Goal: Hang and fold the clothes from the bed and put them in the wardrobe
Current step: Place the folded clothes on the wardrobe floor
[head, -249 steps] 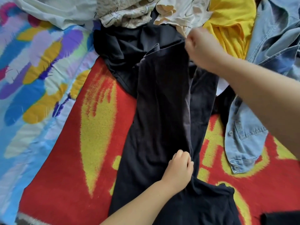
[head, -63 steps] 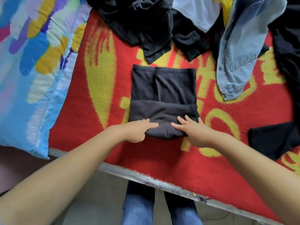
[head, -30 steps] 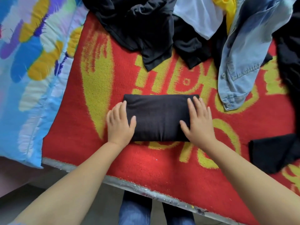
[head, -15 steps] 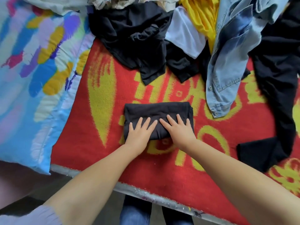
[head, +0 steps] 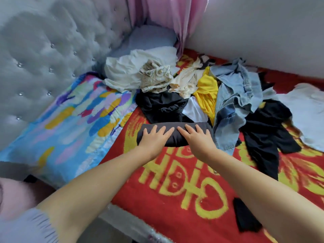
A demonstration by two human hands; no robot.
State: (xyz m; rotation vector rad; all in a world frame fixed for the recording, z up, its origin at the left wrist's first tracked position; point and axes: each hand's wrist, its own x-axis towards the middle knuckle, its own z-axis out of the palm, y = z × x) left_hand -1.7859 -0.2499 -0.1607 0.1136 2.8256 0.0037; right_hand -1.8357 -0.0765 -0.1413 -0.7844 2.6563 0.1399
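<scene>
since half a second ago both hands have slid the folded black garment (head: 175, 135) further up the bed, so it now lies just against the near edge of the heap of unfolded clothes, and the view has lifted to take in the padded headboard (head: 43, 50) and the pink curtain (head: 157, 20). the left hand (head: 154, 137) and the right hand (head: 198, 137) lie flat on top of the bundle, fingers straight and spread, pressing rather than gripping. that looks meant to flatten the folds and keep the compact roll from springing open, and parking it by the heap leaves the red and yellow blanket (head: 175, 190) near the bed edge free for the next piece.

counted: one folded garment under two hands; one small dark piece (head: 245, 216) lying apart near the bed edge; one patterned pillow (head: 70, 123) at the left. in the heap i can tell one yellow top (head: 206, 92), one denim shirt (head: 235, 95), one pale blue piece (head: 308, 113) at the far right, and two or three cream ones (head: 133, 71). the black pieces overlap too much to count surely, at least two.

no wardrobe is in view, so the putting-away has not begun.
</scene>
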